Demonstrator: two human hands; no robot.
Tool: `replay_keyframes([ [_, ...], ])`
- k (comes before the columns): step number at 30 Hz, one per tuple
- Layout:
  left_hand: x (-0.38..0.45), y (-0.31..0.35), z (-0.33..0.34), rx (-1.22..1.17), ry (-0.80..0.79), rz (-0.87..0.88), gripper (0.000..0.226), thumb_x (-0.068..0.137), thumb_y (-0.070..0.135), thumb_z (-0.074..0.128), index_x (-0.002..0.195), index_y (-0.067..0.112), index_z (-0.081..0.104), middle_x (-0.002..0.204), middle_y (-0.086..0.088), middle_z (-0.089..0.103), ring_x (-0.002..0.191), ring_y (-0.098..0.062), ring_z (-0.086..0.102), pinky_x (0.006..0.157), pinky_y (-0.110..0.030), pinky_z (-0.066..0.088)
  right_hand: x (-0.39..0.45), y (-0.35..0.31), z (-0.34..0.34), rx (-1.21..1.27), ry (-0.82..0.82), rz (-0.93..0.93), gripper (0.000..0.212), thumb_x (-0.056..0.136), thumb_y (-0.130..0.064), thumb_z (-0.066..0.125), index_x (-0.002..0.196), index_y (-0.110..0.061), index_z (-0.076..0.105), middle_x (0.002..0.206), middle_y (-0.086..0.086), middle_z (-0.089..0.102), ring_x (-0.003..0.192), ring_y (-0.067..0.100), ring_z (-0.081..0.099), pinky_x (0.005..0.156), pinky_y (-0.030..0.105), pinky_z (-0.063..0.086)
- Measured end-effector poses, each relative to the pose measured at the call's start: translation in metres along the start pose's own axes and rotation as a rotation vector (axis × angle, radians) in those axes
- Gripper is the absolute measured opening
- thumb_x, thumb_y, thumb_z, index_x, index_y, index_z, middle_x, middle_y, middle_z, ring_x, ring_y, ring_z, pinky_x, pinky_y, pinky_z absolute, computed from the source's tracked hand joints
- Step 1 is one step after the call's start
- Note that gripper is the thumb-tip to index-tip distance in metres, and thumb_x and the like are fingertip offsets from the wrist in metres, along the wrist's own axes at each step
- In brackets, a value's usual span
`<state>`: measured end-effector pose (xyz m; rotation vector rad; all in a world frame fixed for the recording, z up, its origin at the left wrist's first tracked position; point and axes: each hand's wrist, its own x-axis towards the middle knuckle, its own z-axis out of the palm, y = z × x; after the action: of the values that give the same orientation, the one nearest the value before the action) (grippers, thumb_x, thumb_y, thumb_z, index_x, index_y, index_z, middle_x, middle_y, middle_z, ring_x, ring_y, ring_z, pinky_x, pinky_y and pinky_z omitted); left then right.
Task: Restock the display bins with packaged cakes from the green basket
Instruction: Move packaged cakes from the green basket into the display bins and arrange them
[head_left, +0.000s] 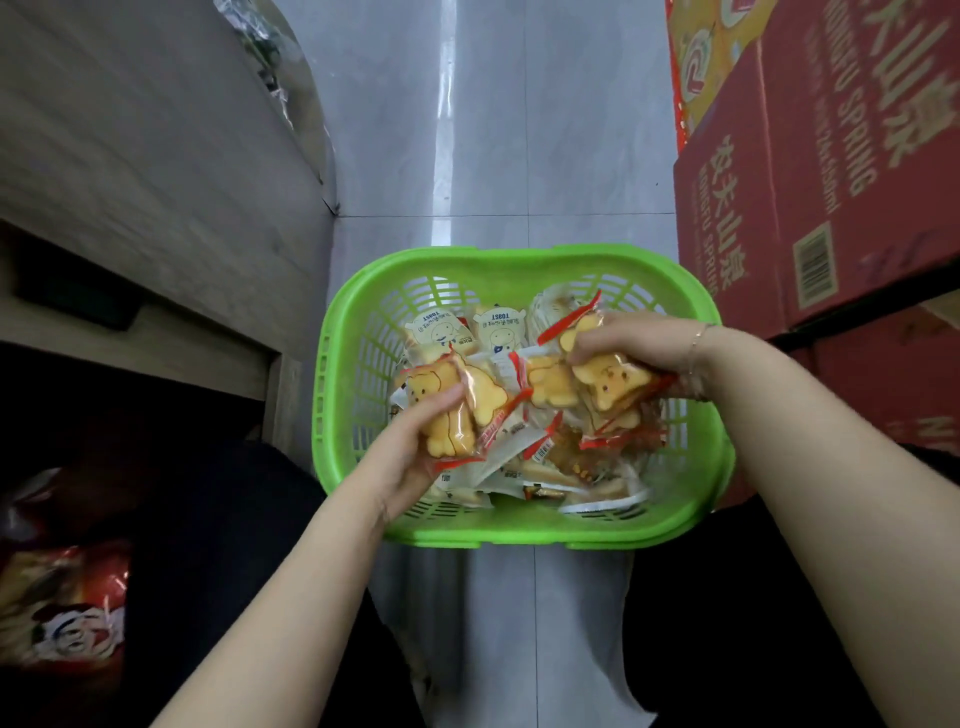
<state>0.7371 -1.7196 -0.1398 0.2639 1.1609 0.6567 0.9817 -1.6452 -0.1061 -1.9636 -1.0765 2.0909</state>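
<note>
Grey floor (519, 130) holds the basket (519, 530) beside red cartons (810, 171); left hand (415, 457) grips one bear cake (441, 410), right hand (623, 343) clutches several cakes (613, 384).

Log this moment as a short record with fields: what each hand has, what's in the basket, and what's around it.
left hand: grips a clear-wrapped yellow bear-shaped cake
right hand: grips a bundle of bear-shaped cake packets
green plastic lattice basket: on the grey tiled floor, holding white toast packets and more bear cakes
right of basket: red cardboard cartons
left of basket: wooden display unit
</note>
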Motion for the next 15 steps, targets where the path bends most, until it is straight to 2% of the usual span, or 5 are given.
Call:
replay_keyframes([
  [2,-0.031,0.024,0.013,-0.218,0.001,0.054,0.050,0.057,0.029,0.085,0.104,0.014,0.074,0.109,-0.010,0.071,0.095,-0.022,0.069,0.085,-0.038,0.055,-0.036,-0.023,-0.001,0.360,-0.036,-0.079,0.018,0.067,-0.023,0.070,0.082,-0.015,0.067,0.068,0.007,0.068,0.055,0.021,0.064,0.056,0.034,0.054],
  [4,-0.073,0.053,0.033,-0.403,-0.045,0.089,0.079,0.048,0.030,0.092,0.121,0.013,0.066,0.129,-0.014,0.061,0.118,-0.028,0.058,0.103,-0.048,0.042,-0.080,-0.051,0.005,0.688,-0.057,-0.143,0.021,0.062,-0.023,0.068,0.081,-0.014,0.066,0.069,0.005,0.067,0.058,0.019,0.064,0.058,0.033,0.055],
  [8,-0.176,0.128,0.080,-0.590,-0.189,0.204,0.112,0.051,0.041,0.089,0.146,0.012,0.037,0.145,-0.014,0.046,0.131,-0.032,0.047,0.105,-0.055,0.038,-0.183,-0.129,0.034,0.861,-0.095,-0.197,0.016,0.060,-0.025,0.066,0.072,-0.015,0.069,0.074,0.006,0.066,0.069,0.023,0.063,0.072,0.040,0.051],
  [11,-0.265,0.194,0.110,-0.583,-0.203,0.302,0.098,0.052,0.045,0.088,0.136,0.011,0.051,0.136,-0.014,0.055,0.124,-0.030,0.053,0.102,-0.049,0.043,-0.266,-0.199,0.062,0.769,-0.173,-0.211,0.019,0.061,-0.026,0.066,0.075,-0.013,0.072,0.083,0.010,0.068,0.076,0.026,0.065,0.086,0.047,0.048],
  [15,-0.383,0.269,0.136,-0.479,-0.220,0.407,0.059,0.060,0.043,0.085,0.108,0.011,0.073,0.110,-0.012,0.070,0.106,-0.025,0.065,0.094,-0.038,0.050,-0.374,-0.277,0.095,0.609,-0.294,-0.201,0.031,0.059,-0.028,0.068,0.086,-0.012,0.069,0.078,0.008,0.071,0.064,0.021,0.068,0.062,0.034,0.058],
])
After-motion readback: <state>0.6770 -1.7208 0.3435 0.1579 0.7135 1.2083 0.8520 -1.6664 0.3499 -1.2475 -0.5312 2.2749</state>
